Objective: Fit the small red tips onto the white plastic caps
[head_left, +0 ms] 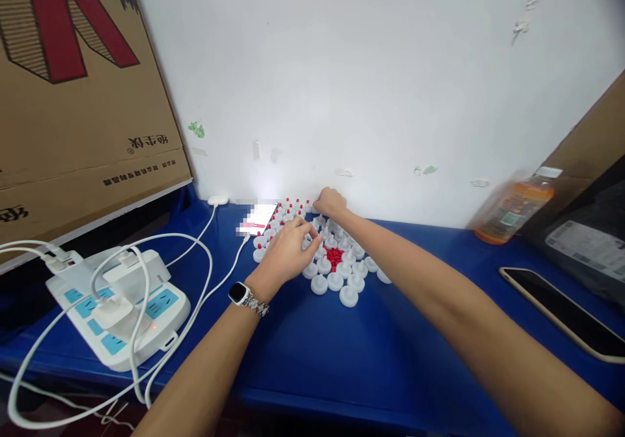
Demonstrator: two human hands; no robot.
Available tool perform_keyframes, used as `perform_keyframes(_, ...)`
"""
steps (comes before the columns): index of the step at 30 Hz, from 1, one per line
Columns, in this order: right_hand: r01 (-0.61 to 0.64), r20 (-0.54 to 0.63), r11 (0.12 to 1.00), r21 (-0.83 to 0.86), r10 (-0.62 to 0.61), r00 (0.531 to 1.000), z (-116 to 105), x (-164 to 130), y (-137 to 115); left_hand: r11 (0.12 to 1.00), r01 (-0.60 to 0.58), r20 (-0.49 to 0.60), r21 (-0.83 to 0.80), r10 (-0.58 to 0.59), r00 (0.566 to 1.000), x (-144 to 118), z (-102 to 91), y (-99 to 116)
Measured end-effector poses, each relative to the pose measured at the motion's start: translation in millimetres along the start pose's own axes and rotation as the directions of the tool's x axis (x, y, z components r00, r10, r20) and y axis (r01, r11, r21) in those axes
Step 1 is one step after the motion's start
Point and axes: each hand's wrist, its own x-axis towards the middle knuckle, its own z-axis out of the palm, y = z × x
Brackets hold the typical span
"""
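Blue table (342,352) carries, straight ahead under both outstretched hands, a cluster of white caps (336,274); left hand (288,249) rests loosely curled on its near-left side, right hand (331,200) closed at its far edge, contents indiscernible, red pieces (334,256) between them.

Cardboard box (73,85) bears upside-down Chinese print, too small to read; bottle label (510,215) blurred.

White round caps (334,282), some red-tipped, surround small red pieces (334,256) on a blue table (342,352). A brown cardboard box (73,98) bears red stripes.
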Motion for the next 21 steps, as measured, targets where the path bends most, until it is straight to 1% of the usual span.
perform_keyframes(2, -0.031, -0.044, 0.999, 0.028, 0.032, 0.999, -3, -5, 2, 1.0, -0.001, -0.005, 0.015, 0.001, 1.0, 1, 0.2, -2)
perform_keyframes(3, -0.025, -0.079, 0.998, 0.063, 0.03, 0.996, -6, -9, 4, 1.0, 0.0, -0.011, 0.023, 0.001, 1.0, 1, 0.2, -2)
perform_keyframes(5, 0.042, -0.137, 0.976, 0.214, -0.013, 0.99, -14, -24, 9, 1.0, 0.0, -0.039, 0.024, 0.001, 0.999, 2, 0.1, -2)
perform_keyframes(6, 0.085, -0.152, 0.941, 0.327, -0.037, 0.988, -18, -34, 12, 1.0, 0.003, -0.063, 0.016, -0.002, 0.998, 2, 0.2, -1)
perform_keyframes(7, 0.125, -0.153, 0.883, 0.452, -0.062, 0.986, -22, -47, 15, 1.0, 0.01, -0.091, 0.001, -0.01, 0.996, 2, 0.5, 0)
perform_keyframes(8, 0.138, -0.129, 0.808, 0.572, -0.078, 0.989, -25, -61, 17, 1.0, 0.019, -0.119, -0.019, -0.022, 0.993, 1, 1.2, 2)
perform_keyframes(10, 0.116, -0.057, 0.656, 0.746, -0.11, 0.992, -30, -91, 22, 0.998, 0.035, -0.155, -0.059, -0.043, 0.987, 1, 3.7, 7)
perform_keyframes(12, 0.082, -0.005, 0.517, 0.852, -0.149, 0.989, -33, -118, 28, 0.996, 0.027, -0.156, -0.088, -0.041, 0.987, 0, 7.0, 11)
perform_keyframes(14, 0.083, -0.003, 0.433, 0.897, -0.184, 0.983, -35, -138, 35, 0.994, -0.01, -0.108, -0.108, -0.002, 0.994, 1, 9.7, 13)
perform_keyframes(16, 0.121, -0.036, 0.409, 0.904, -0.211, 0.977, -37, -151, 42, 0.989, -0.064, -0.042, -0.132, 0.059, 0.997, 2, 10.7, 15)
perform_keyframes(17, 0.143, -0.052, 0.417, 0.898, -0.223, 0.973, -38, -155, 46, 0.985, -0.091, -0.017, -0.145, 0.089, 0.996, 2, 10.4, 16)
perform_keyframes(18, 0.161, -0.06, 0.441, 0.883, -0.234, 0.97, -40, -158, 50, 0.981, -0.115, -0.005, -0.154, 0.115, 0.993, 2, 9.6, 16)
perform_keyframes(21, 0.233, -0.071, 0.567, 0.79, -0.293, 0.954, -44, -164, 56, 0.973, -0.164, -0.023, -0.164, 0.162, 0.986, 1, 5.9, 19)
